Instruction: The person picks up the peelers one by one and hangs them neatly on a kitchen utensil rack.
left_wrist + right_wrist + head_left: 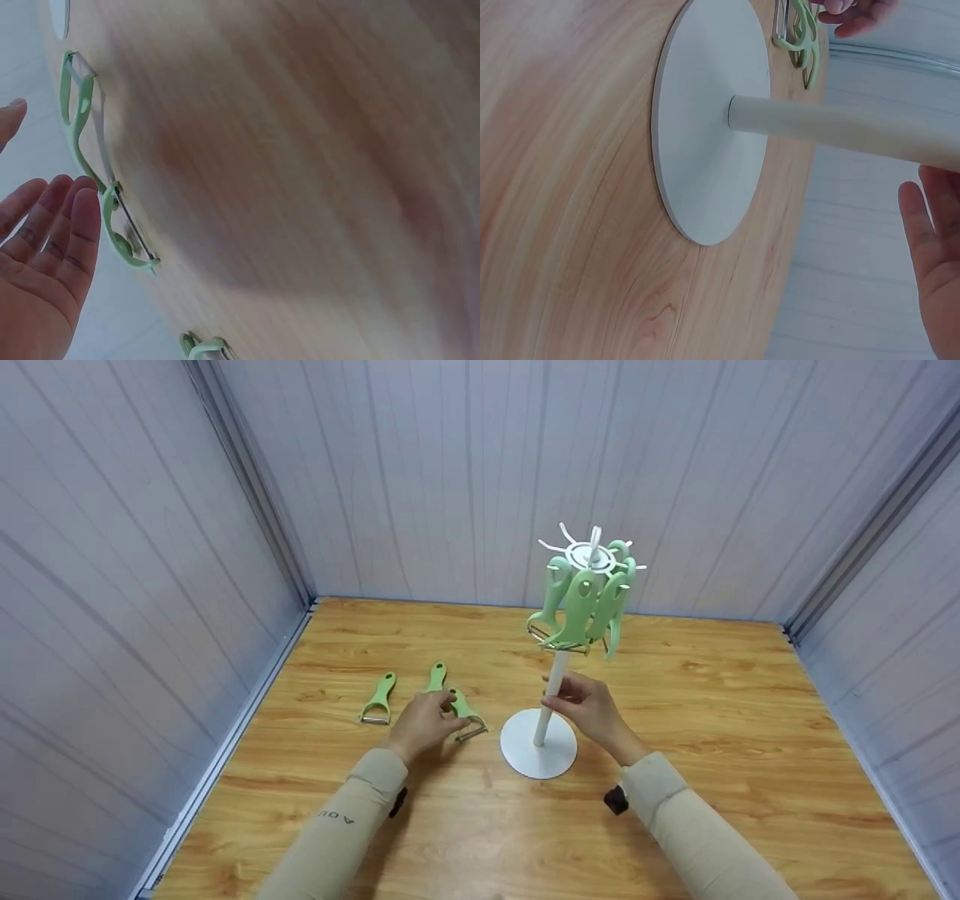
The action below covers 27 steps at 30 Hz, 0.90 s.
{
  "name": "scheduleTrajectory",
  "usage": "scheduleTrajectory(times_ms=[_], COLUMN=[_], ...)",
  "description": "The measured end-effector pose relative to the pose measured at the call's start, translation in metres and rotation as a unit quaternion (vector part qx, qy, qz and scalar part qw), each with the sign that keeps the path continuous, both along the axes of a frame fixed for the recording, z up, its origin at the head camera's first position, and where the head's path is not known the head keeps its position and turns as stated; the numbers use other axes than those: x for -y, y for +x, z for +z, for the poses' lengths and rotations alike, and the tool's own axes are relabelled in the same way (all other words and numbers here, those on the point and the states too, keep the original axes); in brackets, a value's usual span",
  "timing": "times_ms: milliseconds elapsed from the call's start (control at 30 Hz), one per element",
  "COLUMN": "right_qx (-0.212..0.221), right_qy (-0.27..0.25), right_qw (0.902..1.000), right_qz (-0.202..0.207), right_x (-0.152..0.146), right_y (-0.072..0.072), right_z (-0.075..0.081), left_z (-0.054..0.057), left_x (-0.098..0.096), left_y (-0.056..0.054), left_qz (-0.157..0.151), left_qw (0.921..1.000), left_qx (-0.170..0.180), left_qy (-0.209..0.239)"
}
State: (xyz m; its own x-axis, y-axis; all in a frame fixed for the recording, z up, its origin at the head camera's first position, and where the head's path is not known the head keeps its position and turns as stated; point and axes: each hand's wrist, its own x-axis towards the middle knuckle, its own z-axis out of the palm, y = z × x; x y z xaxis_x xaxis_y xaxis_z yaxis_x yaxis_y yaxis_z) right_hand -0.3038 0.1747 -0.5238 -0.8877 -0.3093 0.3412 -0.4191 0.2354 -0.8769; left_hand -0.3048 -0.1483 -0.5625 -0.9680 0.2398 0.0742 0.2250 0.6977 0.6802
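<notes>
My left hand (427,724) reaches over the table with thumb and fingers apart, above a green peeler (463,706) lying on the wood. In the left wrist view its fingertips overlap the peelers' handles. Just behind lies a second peeler (438,675), its lower part hidden by the hand. A third peeler (380,697) rests farther left. My right hand (592,709) holds the white pole (556,675) of an upright rack, thumb and fingers on either side. Several green peelers (580,611) hang from hooks around the rack's top. Its round base (705,180) stands on the table.
Bare white hooks (564,532) stick out at the back and left of the rack's top. The wooden table (465,825) is bounded by pale panels (450,472) at the back and both sides.
</notes>
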Motion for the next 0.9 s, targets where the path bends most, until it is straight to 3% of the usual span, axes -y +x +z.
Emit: scheduleTrajectory(times_ms=[367, 733, 900], right_qx=[-0.006, -0.003, -0.004], right_qy=[0.005, -0.020, -0.027], right_qw=[1.0000, 0.9998, 0.9996], right_qz=[0.001, 0.006, 0.007], right_x=[0.000, 0.003, 0.002], right_y=[0.000, 0.001, 0.002], right_z=[-0.001, -0.003, -0.004], left_z=[-0.005, -0.004, -0.004], left_x=[-0.012, -0.011, -0.008], left_y=[-0.007, -0.011, -0.013], left_qz=[0.010, 0.020, 0.017], left_qw=[0.9991, 0.9967, 0.9967], left_qx=[0.008, 0.074, 0.067], left_qy=[-0.041, -0.027, -0.041])
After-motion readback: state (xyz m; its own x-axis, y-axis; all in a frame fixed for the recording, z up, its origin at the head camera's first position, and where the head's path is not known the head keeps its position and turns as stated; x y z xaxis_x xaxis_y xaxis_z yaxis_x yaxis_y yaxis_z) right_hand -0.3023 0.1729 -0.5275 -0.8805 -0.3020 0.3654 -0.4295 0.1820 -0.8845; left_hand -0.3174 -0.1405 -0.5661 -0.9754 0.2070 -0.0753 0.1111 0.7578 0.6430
